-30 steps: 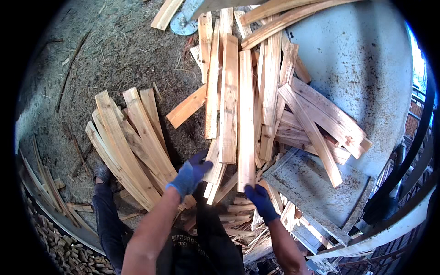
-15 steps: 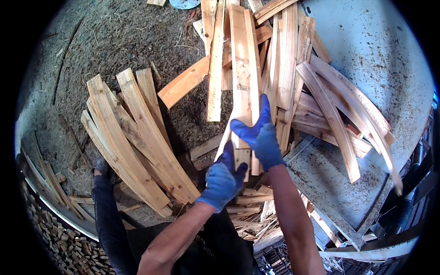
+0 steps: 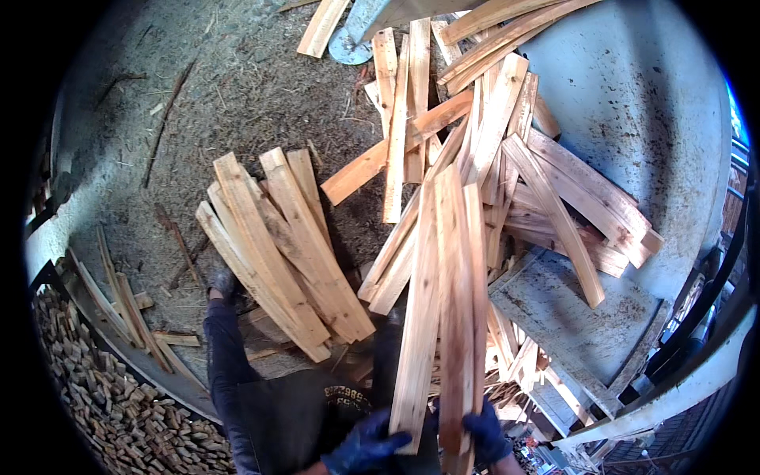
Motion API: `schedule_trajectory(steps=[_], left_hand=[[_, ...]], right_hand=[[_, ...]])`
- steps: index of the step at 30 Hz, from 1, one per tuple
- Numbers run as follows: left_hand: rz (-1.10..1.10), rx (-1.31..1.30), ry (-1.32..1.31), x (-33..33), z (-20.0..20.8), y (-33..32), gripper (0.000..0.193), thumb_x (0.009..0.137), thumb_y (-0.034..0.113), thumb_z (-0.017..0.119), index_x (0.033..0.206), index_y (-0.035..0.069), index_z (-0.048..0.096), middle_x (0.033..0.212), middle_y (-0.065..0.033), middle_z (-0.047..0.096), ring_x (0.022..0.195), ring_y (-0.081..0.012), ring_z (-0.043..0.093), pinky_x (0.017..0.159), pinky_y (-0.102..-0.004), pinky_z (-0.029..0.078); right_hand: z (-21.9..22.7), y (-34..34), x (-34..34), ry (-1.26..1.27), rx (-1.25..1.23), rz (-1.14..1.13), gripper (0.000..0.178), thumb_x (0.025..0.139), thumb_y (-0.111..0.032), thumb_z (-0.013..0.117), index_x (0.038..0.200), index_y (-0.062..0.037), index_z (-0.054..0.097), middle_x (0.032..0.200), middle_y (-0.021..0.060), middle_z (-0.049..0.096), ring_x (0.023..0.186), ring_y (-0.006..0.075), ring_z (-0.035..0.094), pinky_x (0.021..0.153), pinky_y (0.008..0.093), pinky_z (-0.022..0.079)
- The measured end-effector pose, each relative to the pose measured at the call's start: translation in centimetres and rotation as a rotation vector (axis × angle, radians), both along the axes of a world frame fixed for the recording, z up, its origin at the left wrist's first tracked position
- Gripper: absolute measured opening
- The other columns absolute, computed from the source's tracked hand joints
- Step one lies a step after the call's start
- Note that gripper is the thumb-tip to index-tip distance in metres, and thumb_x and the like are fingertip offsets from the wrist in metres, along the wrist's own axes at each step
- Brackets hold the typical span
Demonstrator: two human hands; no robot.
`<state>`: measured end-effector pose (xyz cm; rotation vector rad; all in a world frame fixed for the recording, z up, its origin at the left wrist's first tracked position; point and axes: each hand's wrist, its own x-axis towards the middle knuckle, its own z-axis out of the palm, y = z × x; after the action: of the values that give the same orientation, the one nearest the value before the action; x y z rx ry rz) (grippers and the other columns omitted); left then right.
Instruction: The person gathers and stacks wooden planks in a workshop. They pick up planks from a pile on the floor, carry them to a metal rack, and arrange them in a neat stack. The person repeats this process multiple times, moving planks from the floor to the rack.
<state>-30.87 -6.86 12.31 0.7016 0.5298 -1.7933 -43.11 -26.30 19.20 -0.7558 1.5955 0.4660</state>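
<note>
Several long, rough-sawn wooden boards [image 3: 424,317] slant up from close to my body, their far ends over other planks. My left hand [image 3: 362,445], in a blue glove, grips the near end of the left board. On the other side my right hand [image 3: 486,435], gloved the same, is closed round the near end of the right-hand boards, one with a darker, reddish face [image 3: 453,332]. Part of each hand's fingers is hidden by the wood. Just beyond, more loose planks [image 3: 495,119] lie crossed in a heap.
On the left a fanned stack of boards [image 3: 269,245] lies near my leg. A rusty, pale metal surface [image 3: 617,95] spans the right side, with a metal plate [image 3: 578,317] below it. Many small cut pieces [image 3: 127,404] are piled at lower left, beyond a curved rim.
Both hands have come back toward my body and now grip near board ends; before, they were spread over the planks. The boards have moved nearer. A blurred strip at the right is gone.
</note>
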Motion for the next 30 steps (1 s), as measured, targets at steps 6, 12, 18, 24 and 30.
schedule_trajectory(steps=[6,12,18,24,30], left_hand=[[0.145,0.353,-0.399,0.9,2.2,4.2,0.042,0.083,0.001,0.063,0.123,0.003,0.049,0.111,-0.0076,0.061,0.102,-0.0166,0.058,0.089,-0.0315,0.049],[0.124,0.466,-0.748,0.8,-12.2,7.1,0.021,0.087,0.002,0.057,0.107,0.004,0.055,0.099,-0.007,0.063,0.087,-0.0134,0.06,0.074,-0.0289,0.05],[-0.447,0.365,-0.938,4.0,-12.3,6.2,0.026,0.085,0.012,0.061,0.107,-0.001,0.057,0.077,-0.0057,0.064,0.071,-0.0112,0.06,0.064,-0.0272,0.05],[0.007,0.104,-0.897,8.5,-15.9,-5.8,0.045,0.088,0.009,0.059,0.128,-0.002,0.044,0.115,-0.0127,0.059,0.107,-0.0163,0.056,0.09,-0.0285,0.045],[-0.469,0.197,-1.285,6.5,-28.4,-15.9,0.062,0.077,0.037,0.068,0.125,0.003,0.048,0.1,-0.0231,0.062,0.095,-0.0369,0.061,0.079,-0.0413,0.049]], right_hand=[[-3.5,6.3,8.4,-0.56,-0.104,0.684,0.087,0.075,-0.031,0.075,0.14,0.0009,0.027,0.127,0.0184,0.05,0.114,0.0274,0.053,0.097,0.0357,0.04],[-18.7,12.7,12.4,-0.622,-0.489,1.037,0.071,0.078,-0.024,0.066,0.139,-0.0083,0.032,0.123,0.0223,0.052,0.106,0.0378,0.056,0.089,0.0429,0.046],[-24.5,6.7,5.0,-0.424,-0.985,0.862,0.053,0.08,-0.017,0.067,0.127,-0.0064,0.046,0.109,0.0169,0.059,0.098,0.0251,0.06,0.081,0.0356,0.05],[-26.5,-11.8,6.9,-0.264,-0.687,0.165,0.049,0.084,-0.013,0.065,0.126,0.0001,0.044,0.11,0.0061,0.053,0.105,0.0139,0.051,0.088,0.0285,0.044],[-30.3,-13.0,8.6,-0.243,-0.608,0.205,0.044,0.088,-0.015,0.059,0.127,-0.0002,0.045,0.114,0.0079,0.056,0.107,0.0163,0.052,0.095,0.0294,0.039]])
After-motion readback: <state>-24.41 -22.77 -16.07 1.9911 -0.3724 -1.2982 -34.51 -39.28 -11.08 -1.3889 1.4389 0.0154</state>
